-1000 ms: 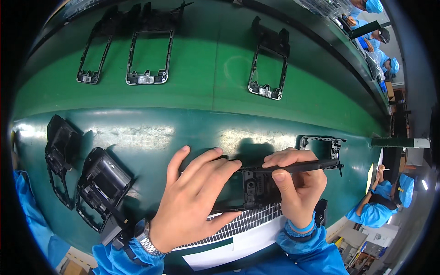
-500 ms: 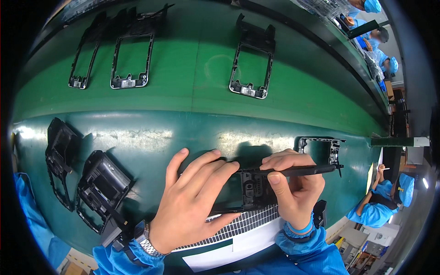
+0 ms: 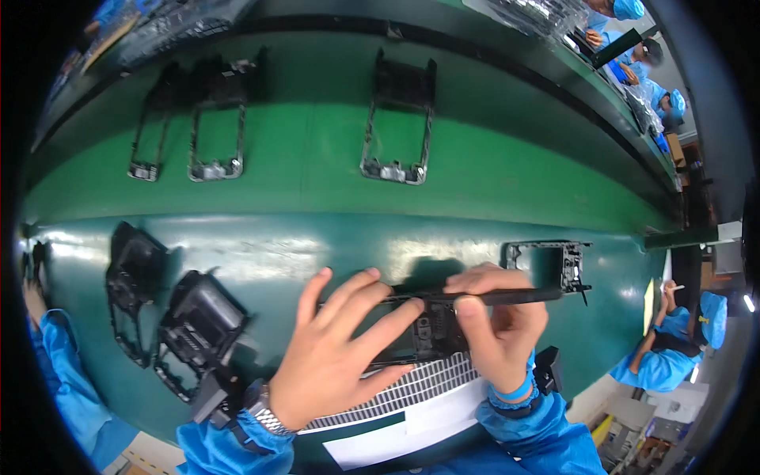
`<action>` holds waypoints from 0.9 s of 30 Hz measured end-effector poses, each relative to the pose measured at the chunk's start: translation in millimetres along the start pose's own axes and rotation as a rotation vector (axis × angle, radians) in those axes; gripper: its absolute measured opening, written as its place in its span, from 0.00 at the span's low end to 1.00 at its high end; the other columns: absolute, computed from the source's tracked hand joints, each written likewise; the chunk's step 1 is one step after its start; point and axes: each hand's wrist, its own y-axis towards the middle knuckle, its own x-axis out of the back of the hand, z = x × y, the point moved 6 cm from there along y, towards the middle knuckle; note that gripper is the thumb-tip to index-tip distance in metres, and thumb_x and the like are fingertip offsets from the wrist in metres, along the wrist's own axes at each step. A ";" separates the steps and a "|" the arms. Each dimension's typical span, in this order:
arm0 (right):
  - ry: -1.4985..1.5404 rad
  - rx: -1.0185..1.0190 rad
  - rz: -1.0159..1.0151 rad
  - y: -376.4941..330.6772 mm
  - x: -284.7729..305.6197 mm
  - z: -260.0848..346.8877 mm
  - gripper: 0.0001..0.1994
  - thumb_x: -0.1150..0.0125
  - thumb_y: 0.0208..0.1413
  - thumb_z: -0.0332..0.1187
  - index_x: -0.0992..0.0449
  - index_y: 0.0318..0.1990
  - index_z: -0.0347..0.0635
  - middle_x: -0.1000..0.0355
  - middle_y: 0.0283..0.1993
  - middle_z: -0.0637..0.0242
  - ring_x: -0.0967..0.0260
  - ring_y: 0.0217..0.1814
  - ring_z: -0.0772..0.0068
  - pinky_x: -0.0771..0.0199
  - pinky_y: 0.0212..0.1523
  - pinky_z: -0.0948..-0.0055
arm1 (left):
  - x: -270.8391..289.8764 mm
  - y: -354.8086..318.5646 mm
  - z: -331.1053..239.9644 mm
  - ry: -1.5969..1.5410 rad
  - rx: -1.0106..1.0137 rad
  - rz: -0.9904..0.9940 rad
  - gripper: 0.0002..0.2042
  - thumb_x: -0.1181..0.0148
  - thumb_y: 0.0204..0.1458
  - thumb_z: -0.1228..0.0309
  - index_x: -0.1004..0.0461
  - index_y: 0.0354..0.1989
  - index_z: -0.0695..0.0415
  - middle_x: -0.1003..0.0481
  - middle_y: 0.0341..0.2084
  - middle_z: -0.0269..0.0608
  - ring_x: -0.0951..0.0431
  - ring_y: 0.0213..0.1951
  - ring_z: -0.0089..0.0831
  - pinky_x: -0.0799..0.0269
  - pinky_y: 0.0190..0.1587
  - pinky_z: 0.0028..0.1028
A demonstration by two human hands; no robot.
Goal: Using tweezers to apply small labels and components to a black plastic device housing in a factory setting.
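A black plastic frame housing (image 3: 437, 331) lies under my hands at the near edge of the bench. My left hand (image 3: 328, 352) spans it with fingers apart, index fingertip at its far edge and thumb along its near edge. In my right hand (image 3: 505, 328), pinched between thumb and fingers, is a slim black stick-shaped tool (image 3: 529, 297), held nearly level. The tool's left end meets the housing's far edge beside my left index finger; the exact contact is hidden. Another black frame (image 3: 571, 269) rests just beyond my right hand.
Two black housings (image 3: 207, 313) (image 3: 131, 273) lie left of my left hand. Several black frames (image 3: 423, 146) sit on the green surface (image 3: 309, 158) beyond. Near me are a white grid sheet (image 3: 431, 384) and paper (image 3: 372, 443). A co-worker (image 3: 665, 356) sits right; another's sleeve (image 3: 67, 364) shows left.
My view has shifted, so the far frames appear lower and the left housings farther right. The right hand and tool appear slightly farther left. Both hands keep their hold.
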 end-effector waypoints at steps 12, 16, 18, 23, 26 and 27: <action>0.175 0.281 -0.538 -26.6 73.4 14.9 0.12 0.42 0.68 0.36 0.33 0.47 0.37 0.30 0.42 0.58 0.31 0.45 0.67 0.31 0.53 0.65 | 52.8 15.1 -3.7 0.156 0.116 -0.573 0.35 0.27 0.50 0.61 0.34 0.67 0.54 0.32 0.53 0.58 0.26 0.50 0.57 0.26 0.52 0.46; 0.145 0.238 -0.591 -31.1 75.9 18.2 0.13 0.41 0.68 0.36 0.33 0.48 0.36 0.32 0.44 0.60 0.31 0.46 0.67 0.31 0.52 0.67 | 99.2 91.0 44.4 0.318 0.343 -0.816 0.35 0.30 0.53 0.67 0.42 0.66 0.63 0.33 0.45 0.63 0.26 0.43 0.61 0.27 0.44 0.48; 0.151 0.234 -0.492 -30.2 63.2 27.3 0.13 0.41 0.68 0.36 0.33 0.48 0.37 0.32 0.44 0.61 0.30 0.46 0.67 0.30 0.52 0.66 | 102.7 109.9 88.4 0.426 0.477 -0.839 0.36 0.30 0.53 0.63 0.41 0.66 0.63 0.32 0.46 0.62 0.25 0.43 0.59 0.25 0.43 0.48; 0.155 0.224 -0.531 -43.4 77.8 27.6 0.13 0.40 0.67 0.37 0.32 0.47 0.38 0.31 0.42 0.61 0.29 0.45 0.68 0.26 0.42 0.72 | 82.6 124.6 139.7 0.426 0.671 -0.623 0.35 0.32 0.53 0.58 0.38 0.67 0.59 0.31 0.52 0.63 0.27 0.54 0.57 0.29 0.53 0.50; 0.177 0.216 -0.482 -44.7 83.3 25.9 0.08 0.44 0.69 0.32 0.31 0.49 0.39 0.30 0.44 0.60 0.33 0.45 0.71 0.31 0.43 0.72 | 99.0 119.4 127.4 0.840 0.535 -0.831 0.34 0.34 0.54 0.56 0.38 0.68 0.56 0.37 0.63 0.66 0.37 0.66 0.59 0.39 0.63 0.57; 0.182 0.205 -0.490 -45.8 83.6 25.9 0.08 0.44 0.69 0.32 0.31 0.49 0.39 0.30 0.44 0.60 0.34 0.44 0.72 0.31 0.43 0.73 | 109.4 111.9 138.5 0.834 0.682 -0.846 0.34 0.35 0.54 0.55 0.38 0.68 0.54 0.41 0.67 0.66 0.42 0.69 0.59 0.44 0.65 0.59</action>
